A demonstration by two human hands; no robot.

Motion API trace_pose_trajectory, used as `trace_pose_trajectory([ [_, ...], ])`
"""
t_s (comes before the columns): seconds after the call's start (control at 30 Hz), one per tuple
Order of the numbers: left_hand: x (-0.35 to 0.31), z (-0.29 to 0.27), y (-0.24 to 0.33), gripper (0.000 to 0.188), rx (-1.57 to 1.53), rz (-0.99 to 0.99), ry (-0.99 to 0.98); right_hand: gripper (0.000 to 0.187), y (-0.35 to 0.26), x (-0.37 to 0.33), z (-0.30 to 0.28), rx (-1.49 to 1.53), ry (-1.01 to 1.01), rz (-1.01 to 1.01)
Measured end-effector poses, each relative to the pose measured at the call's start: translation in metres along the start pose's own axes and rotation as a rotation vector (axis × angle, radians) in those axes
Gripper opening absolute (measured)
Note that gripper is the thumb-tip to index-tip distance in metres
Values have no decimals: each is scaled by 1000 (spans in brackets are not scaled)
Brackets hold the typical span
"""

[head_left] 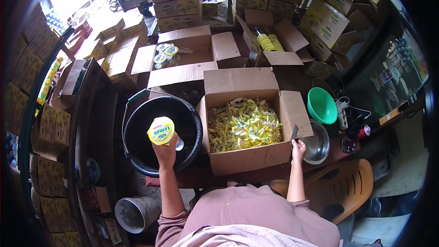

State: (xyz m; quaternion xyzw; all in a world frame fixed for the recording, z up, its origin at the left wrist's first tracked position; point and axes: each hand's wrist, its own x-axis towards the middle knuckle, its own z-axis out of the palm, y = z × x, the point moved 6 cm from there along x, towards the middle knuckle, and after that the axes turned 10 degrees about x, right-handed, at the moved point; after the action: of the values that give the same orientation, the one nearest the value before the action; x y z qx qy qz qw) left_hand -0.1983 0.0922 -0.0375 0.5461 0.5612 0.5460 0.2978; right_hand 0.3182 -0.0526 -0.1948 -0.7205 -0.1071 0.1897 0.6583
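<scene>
My left hand (pixel 165 152) is wrapped round a plastic cup with a round yellow-and-white lid (pixel 161 130), held above a black bucket (pixel 130 155). A clear plastic piece (pixel 179 144) shows beside those fingers; whether it belongs to the same cup I cannot tell. My right hand (pixel 298 150) is closed on a dark, flat, blade-like tool (pixel 294 132), pointing up by the right flap of an open cardboard box (pixel 249 159). The box holds a heap of yellow-and-white wrapper scraps or small packets (pixel 251 126); their exact kind is unclear.
Behind stand an open carton (pixel 185 74) with several lidded cups (pixel 165 56) and another carton (pixel 281 58) with stacked yellow lids (pixel 270 42). A green bowl (pixel 322 105) and metal bowl (pixel 317 142) sit right, near a power strip (pixel 342 115). A brown chair (pixel 338 185) is below.
</scene>
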Motion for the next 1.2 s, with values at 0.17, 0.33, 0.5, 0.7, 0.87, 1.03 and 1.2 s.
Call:
trace_pose_trajectory([
  [0.17, -3, -10, 6, 45, -69, 12, 87, 40, -5, -3, -1, 56, -10, -33],
  [0.33, -5, -3, 14, 39, -44, 9, 39, 48, -1, 11, -7, 60, -80, 65],
  [0.5, -7, -2, 29, 55, 45, 86, 5, 47, -17, -4, -6, 11, -178, 212],
  [0.7, -7, -3, 37, 59, 109, 164, 12, 21, -50, -21, 13, 294, -266, 232],
  [0.87, -7, -4, 32, 61, 56, 191, 11, 23, -96, -67, 113, 567, -553, 243],
  [1.03, -3, -5, 35, 63, 138, 217, 63, 22, -172, -175, 221, 198, -987, -212],
  [1.2, -2, -5, 32, 59, 165, 183, 62, 39, -237, -274, 264, 44, -1506, -904],
])
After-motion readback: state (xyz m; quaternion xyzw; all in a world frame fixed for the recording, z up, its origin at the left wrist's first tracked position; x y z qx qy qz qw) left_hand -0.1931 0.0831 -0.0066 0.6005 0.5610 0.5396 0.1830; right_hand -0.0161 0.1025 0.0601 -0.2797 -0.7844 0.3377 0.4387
